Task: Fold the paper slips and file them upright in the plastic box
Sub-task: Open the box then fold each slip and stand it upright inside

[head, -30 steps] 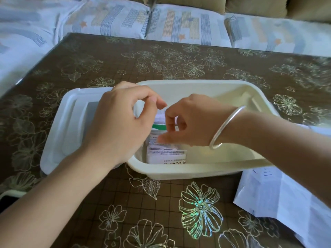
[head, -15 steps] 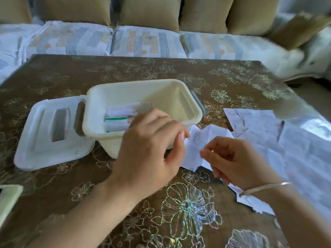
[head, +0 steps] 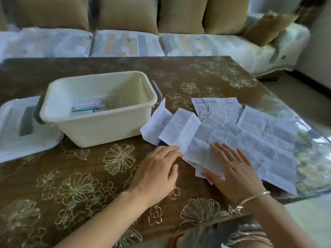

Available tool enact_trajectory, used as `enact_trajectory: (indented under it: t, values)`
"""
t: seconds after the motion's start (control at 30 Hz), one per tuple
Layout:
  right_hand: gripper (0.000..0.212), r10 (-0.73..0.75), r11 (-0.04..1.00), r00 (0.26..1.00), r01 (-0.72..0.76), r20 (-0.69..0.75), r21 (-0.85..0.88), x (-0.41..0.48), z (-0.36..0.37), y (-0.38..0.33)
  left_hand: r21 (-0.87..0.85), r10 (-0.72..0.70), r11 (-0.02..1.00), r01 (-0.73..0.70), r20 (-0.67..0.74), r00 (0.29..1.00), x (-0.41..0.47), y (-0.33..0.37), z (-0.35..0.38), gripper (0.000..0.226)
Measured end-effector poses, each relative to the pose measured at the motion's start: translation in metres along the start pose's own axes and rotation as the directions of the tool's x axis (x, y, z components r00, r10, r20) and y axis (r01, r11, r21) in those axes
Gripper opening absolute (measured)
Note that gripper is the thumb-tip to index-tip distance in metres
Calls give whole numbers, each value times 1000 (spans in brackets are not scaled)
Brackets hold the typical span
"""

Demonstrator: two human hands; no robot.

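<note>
A cream plastic box [head: 100,129] stands left of centre on the brown flowered table, with several folded slips [head: 87,107] upright at its near-left inner side. To its right lies a spread of unfolded, creased printed paper slips [head: 250,136]. My right hand [head: 232,172] lies flat with straight fingers on the near edge of those papers. My left hand [head: 157,172] rests on the table just left of the pile, its fingertips touching the edge of a paper. Neither hand holds anything.
The box's white lid [head: 19,133] lies flat to the left of the box. A sofa with tan cushions [head: 125,15] runs along the far side of the table. The table's right edge [head: 304,111] drops off to the floor beside the papers.
Both hands have left the box and moved right and nearer, down onto the loose papers. My view has swung right, bringing the paper pile into sight.
</note>
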State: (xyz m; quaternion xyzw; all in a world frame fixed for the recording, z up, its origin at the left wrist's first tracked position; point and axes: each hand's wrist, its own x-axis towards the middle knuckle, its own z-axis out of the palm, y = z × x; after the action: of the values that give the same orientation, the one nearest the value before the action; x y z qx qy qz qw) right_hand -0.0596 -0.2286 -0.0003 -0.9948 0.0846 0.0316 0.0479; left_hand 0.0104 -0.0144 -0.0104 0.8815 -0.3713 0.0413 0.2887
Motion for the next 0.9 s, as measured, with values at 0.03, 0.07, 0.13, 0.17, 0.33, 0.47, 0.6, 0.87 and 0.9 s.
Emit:
enact_trajectory:
  t: [0.03, 0.07, 0.13, 0.17, 0.33, 0.47, 0.6, 0.87, 0.9]
  values:
    - [96, -2, 999, 999, 3, -44, 38, -3, -1, -1, 11, -9, 1000, 9, 3, 1000, 3, 0, -2, 30]
    - [93, -3, 998, 997, 8, -80, 64, -5, 0, 0, 21, -20, 1000, 19, 16, 1000, 6, 0, -4, 30]
    - [86, 22, 994, 993, -9, -120, 105, -9, 2, 2, 38, -41, 999, 39, 56, 998, 12, -1, -6, 34]
    - [83, 40, 992, 987, -20, -154, 126, -9, 3, 3, 59, -53, 997, 48, 80, 995, 16, -2, -7, 37]
    - [87, 184, 978, 912, -132, -366, 165, -21, 11, -6, 264, -106, 964, 34, 263, 959, 35, -5, 5, 53]
    - [112, 382, 920, 912, -360, -149, 153, -29, 16, -11, 322, -160, 944, 67, 274, 948, 41, -8, 18, 56]
    - [96, 346, 938, 915, -343, -210, 53, -42, 22, -21, 324, -166, 942, 83, 236, 957, 40, -7, 24, 58]
    - [53, -40, 998, 952, 50, -305, 25, -57, 36, -33, 175, -67, 984, 38, 163, 984, 19, -6, 17, 54]
    - [49, -89, 991, 944, 116, -318, 68, -58, 38, -36, 132, -40, 991, 22, 134, 990, 13, -7, 15, 53]
